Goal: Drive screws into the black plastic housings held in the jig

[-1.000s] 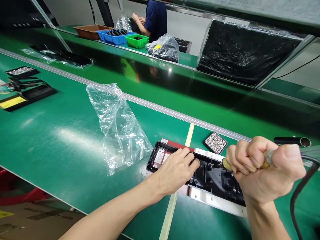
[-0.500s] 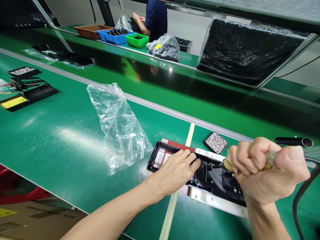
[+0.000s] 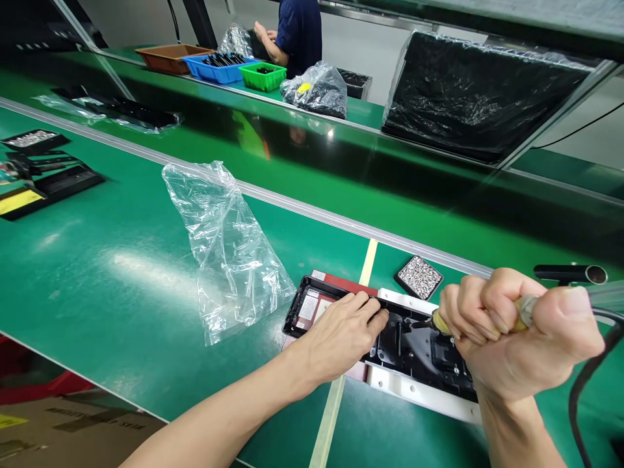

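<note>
My right hand is wrapped round the yellow handle of a soldering iron, thumb uppermost. The iron's dark tip points down into a long black plastic housing, though the exact contact spot is too small to make out. Bent over the housing's middle, my left hand grips it with fingers at the far rim. Under the housing lies a white and dark red fixture. A small black box of shiny metal pieces sits just beyond it.
A clear plastic bag lies left of the housing. At the right are a black tube holder and a dark cable. Black parts lie far left. Bins and a co-worker are across the bench.
The view has shifted slightly, so the scene sits a little further left. Both hands keep the same grip, and the iron stays at nearly the same spot on the housing.
</note>
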### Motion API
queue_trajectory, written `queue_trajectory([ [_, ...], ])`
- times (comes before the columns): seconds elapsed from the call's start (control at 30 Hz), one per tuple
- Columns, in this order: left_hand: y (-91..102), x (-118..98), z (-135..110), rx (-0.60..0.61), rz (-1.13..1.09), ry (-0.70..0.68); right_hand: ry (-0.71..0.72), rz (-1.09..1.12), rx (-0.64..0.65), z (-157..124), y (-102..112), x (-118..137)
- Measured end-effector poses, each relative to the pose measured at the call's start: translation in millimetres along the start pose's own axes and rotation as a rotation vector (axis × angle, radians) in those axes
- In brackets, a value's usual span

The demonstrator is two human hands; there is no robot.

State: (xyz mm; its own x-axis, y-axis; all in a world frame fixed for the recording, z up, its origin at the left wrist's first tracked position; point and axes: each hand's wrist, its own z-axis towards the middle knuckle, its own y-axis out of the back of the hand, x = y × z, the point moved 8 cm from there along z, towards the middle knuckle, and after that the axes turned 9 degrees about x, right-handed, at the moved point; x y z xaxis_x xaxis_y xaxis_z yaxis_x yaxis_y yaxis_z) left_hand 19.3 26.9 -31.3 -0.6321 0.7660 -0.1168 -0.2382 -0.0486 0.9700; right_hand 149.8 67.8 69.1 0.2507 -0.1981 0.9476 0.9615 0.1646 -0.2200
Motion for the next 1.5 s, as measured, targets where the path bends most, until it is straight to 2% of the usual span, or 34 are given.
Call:
queue_trajectory([
  [0.4, 3.9, -0.3, 1.6, 0.039, 0.003, -0.002, 0.011, -0.004, 0.018, 0.6, -3.6, 1.7],
  [0.73, 3.9, -0.3, -0.1, 0.015, -0.015, 0.001, 0.016, -0.001, -0.004, -0.4, -1.8, 1.2],
  [1.07, 4.2, 0.0, 1.1, 0.016, -0.016, 0.003, 0.019, 0.003, 0.013, -0.4, -1.6, 2.3],
  [1.27, 5.5, -0.8, -0.2, -0.002, -0.02, -0.003, 0.042, 0.02, 0.067, 0.9, -3.6, 3.1],
  [1.5, 4.6, 0.6, 0.8, 0.005, -0.025, 0.0, 0.039, 0.024, 0.055, 1.8, -3.9, 2.2],
])
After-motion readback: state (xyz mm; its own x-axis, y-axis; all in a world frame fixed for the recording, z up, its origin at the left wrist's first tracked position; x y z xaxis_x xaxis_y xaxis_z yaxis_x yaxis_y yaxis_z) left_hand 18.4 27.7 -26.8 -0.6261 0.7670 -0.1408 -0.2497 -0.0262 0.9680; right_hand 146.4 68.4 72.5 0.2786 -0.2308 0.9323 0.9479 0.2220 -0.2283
